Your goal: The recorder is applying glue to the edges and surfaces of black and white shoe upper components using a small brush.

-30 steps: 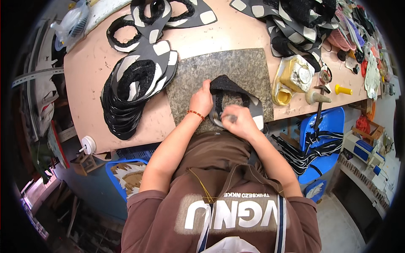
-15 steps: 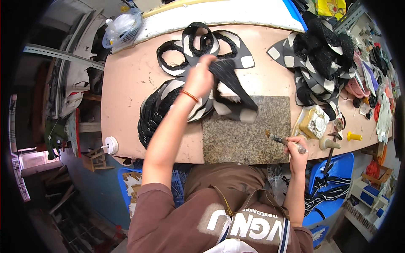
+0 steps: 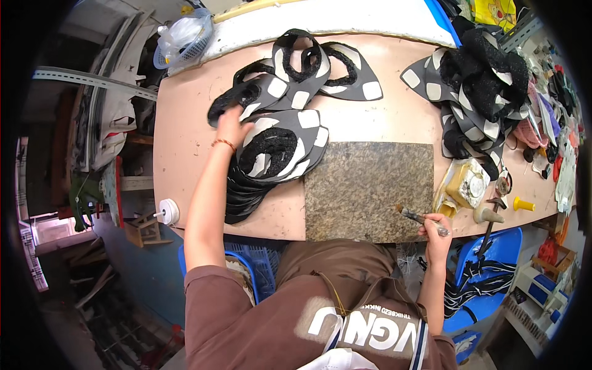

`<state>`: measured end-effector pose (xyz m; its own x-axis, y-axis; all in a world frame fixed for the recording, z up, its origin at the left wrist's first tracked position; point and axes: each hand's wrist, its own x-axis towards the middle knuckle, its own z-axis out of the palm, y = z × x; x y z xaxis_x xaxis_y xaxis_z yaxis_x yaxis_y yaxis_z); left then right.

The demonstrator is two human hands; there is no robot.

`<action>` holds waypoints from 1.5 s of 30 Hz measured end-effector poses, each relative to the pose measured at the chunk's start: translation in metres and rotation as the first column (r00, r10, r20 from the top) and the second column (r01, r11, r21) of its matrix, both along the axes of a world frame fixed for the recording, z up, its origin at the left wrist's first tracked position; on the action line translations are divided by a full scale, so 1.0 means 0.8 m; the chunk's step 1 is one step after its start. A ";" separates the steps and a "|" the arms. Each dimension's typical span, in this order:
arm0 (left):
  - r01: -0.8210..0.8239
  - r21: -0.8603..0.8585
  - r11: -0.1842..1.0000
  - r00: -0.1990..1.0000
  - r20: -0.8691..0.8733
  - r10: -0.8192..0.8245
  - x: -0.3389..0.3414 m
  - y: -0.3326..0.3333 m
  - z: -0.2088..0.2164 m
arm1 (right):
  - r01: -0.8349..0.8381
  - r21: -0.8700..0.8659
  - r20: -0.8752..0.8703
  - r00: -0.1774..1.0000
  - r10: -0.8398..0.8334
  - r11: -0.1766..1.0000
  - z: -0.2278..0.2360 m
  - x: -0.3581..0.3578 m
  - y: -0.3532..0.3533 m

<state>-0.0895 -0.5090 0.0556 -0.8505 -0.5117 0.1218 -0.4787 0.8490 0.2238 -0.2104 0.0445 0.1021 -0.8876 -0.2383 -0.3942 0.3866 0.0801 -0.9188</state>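
My left hand point(image 3: 232, 129) is at the near edge of a grey-and-black shoe upper point(image 3: 267, 87) with white patches. Its thumb stands apart from the fingers, which touch or nearly touch the upper's blurred dark end. Just nearer lies a fanned stack of similar uppers point(image 3: 308, 161) with fuzzy black lining. Two more looped uppers, one in the middle point(image 3: 316, 79) and one to its right point(image 3: 351, 89), lie beyond. In my right hand point(image 3: 436, 232) is a brush point(image 3: 412, 215), its brown bristles pointing left above the speckled slab point(image 3: 370, 185).
A yellowish glue container point(image 3: 467, 183) stands right of the slab, near a yellow spool point(image 3: 524, 204). Behind it a heap of uppers point(image 3: 478, 86) covers the table's right side. A white spool point(image 3: 167, 212) sits at the left edge; a basket point(image 3: 198, 44) stands far left.
My left hand has moved left and carried an upper from above the slab onto the pieces at the left. My right hand still holds the brush, nearly in place.
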 end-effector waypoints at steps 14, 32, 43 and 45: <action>0.176 0.213 0.961 0.981 -0.125 -0.152 -0.015 0.161 0.125 | 0.298 0.481 -0.524 0.852 -0.002 0.825 -0.017 -0.016 0.102; 0.138 0.771 0.622 0.986 -0.050 -0.157 -0.074 0.399 -0.062 | 0.267 -0.299 0.042 0.963 -0.267 0.916 -0.047 -0.018 0.122; 0.310 0.583 0.751 0.870 0.145 -0.471 -0.127 0.398 -0.050 | -0.549 0.313 -0.273 0.730 0.627 0.775 -0.043 -0.084 -0.067; 0.312 0.590 0.745 0.857 0.164 -0.489 -0.128 0.400 -0.051 | -0.550 0.341 -0.279 0.715 0.641 0.762 -0.046 -0.092 -0.061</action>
<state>-0.1918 -0.1889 0.0148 -0.9383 -0.0211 -0.3451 -0.2374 0.7649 0.5988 -0.2841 -0.0042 0.0653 -0.6734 -0.7151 -0.1875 -0.1643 0.3920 -0.9052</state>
